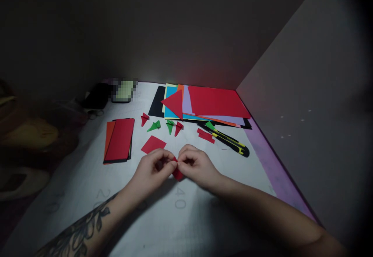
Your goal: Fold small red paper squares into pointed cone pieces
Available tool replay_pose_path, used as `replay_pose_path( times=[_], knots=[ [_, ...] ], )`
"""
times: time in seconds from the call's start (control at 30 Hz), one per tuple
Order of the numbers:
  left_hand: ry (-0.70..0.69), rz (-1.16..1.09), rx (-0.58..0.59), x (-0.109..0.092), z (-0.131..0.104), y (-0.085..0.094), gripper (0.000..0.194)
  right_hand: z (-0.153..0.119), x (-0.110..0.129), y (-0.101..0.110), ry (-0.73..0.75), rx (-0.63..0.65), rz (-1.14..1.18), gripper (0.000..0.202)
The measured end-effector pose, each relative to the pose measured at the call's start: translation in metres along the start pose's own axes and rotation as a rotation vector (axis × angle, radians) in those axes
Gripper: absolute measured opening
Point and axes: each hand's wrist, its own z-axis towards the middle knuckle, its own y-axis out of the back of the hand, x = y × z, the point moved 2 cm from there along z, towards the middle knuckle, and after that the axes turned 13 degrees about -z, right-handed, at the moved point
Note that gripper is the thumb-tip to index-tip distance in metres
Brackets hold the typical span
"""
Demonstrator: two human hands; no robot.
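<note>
A small red paper piece (177,174) is pinched between my left hand (157,167) and my right hand (196,165), whose fingertips meet at its upper end. Part of the piece is covered by the fingers. Just beyond my left hand lies a flat red paper square (153,144). Further back sit small folded pieces: a red one (144,119), a green one (154,126), another green one (170,126) and another red one (178,128). Red paper strips (206,135) lie beyond my right hand.
A black and yellow cutter (231,142) lies at the right, near a small green paper piece (210,125). Stacked coloured sheets (218,101) lie at the back under a red triangle (175,104). Red and orange rectangles (119,139) lie left. Walls stand behind and right.
</note>
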Motion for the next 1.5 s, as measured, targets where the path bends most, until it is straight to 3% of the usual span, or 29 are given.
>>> replay_pose_path(
  times=[0.13,0.33,0.43,0.57,0.7,1.07,1.3,1.5],
  knots=[
    [0.026,-0.092,-0.030,0.003,-0.001,0.002,0.018,-0.001,0.003,-0.003,0.007,0.024,-0.024,0.013],
    [0.030,-0.282,-0.323,0.006,0.005,0.019,0.018,0.000,0.003,0.002,0.030,0.000,-0.067,0.015],
    [0.014,-0.334,-0.373,0.009,0.007,0.025,0.018,0.001,0.000,0.003,0.020,-0.046,-0.069,0.015],
    [0.015,-0.200,-0.226,0.006,0.004,0.015,0.018,0.002,0.001,0.000,0.000,-0.117,-0.061,0.005],
    [0.031,-0.129,-0.099,0.002,-0.001,0.003,0.019,0.002,0.005,-0.002,0.014,-0.085,-0.098,0.010],
    [-0.012,0.005,0.007,0.006,-0.001,-0.003,0.021,0.002,0.006,0.001,-0.067,-0.170,0.009,0.013],
    [-0.062,0.091,0.038,0.003,-0.001,-0.002,0.021,0.003,0.005,-0.001,-0.051,-0.107,-0.011,0.003],
    [-0.106,0.188,0.129,0.004,-0.002,-0.003,0.022,0.000,0.009,-0.004,-0.035,-0.101,-0.038,0.014]
  ],
)
